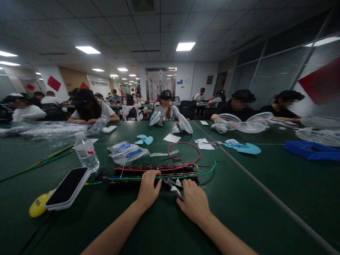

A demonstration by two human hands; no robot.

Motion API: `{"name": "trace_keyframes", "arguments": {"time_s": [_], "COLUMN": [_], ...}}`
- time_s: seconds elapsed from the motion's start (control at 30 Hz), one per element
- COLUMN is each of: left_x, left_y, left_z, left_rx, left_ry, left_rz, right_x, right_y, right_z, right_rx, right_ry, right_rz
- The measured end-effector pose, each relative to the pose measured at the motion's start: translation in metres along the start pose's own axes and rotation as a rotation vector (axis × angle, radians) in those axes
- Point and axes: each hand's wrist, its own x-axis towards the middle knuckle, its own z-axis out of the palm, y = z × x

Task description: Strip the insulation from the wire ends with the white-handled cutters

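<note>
Both my hands rest on a long dark strip board (148,170) with metal rails, lying across the green table (164,226) in front of me. My left hand (148,188) lies on the board's near edge, fingers bent over it. My right hand (193,201) sits just right of it, fingers curled by a small crumpled clear wrapper (173,184); what it pinches I cannot make out. A red wire (186,156) loops above the board and a green wire (209,169) runs along it to the right.
A phone (67,187) lies on a yellow object (37,207) at left, near a water bottle (86,152) and plastic bags (127,151). Blue fan blades (245,148), white fan grilles (228,122) and a blue tray (310,150) sit right. Several people work at the far side.
</note>
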Motion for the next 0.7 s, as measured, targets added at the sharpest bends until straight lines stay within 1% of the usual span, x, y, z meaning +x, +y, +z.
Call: {"name": "trace_keyframes", "arguments": {"time_s": [0.17,0.37,0.43,0.57,0.63,0.7], "left_x": [0.002,0.002,0.002,0.002,0.002,0.001], "left_y": [0.001,0.000,0.004,0.013,0.014,0.012], "left_z": [-0.002,-0.002,-0.003,-0.007,-0.007,-0.006], "left_rx": [0.042,0.054,0.033,0.003,0.015,0.028], "left_ry": [-0.035,-0.065,-0.096,-0.215,-0.240,-0.241], "left_rz": [0.018,0.049,0.100,0.256,0.274,0.254], "right_x": [0.003,0.003,0.002,0.002,0.002,0.002], "right_y": [0.001,0.000,0.000,0.000,0.001,0.001], "right_z": [0.001,-0.002,-0.002,-0.002,-0.002,-0.003], "right_rx": [0.007,0.021,0.015,0.004,0.007,0.017], "right_ry": [-0.080,-0.116,-0.115,-0.103,-0.103,-0.109], "right_rz": [0.032,0.045,0.049,0.036,0.031,0.030]}}
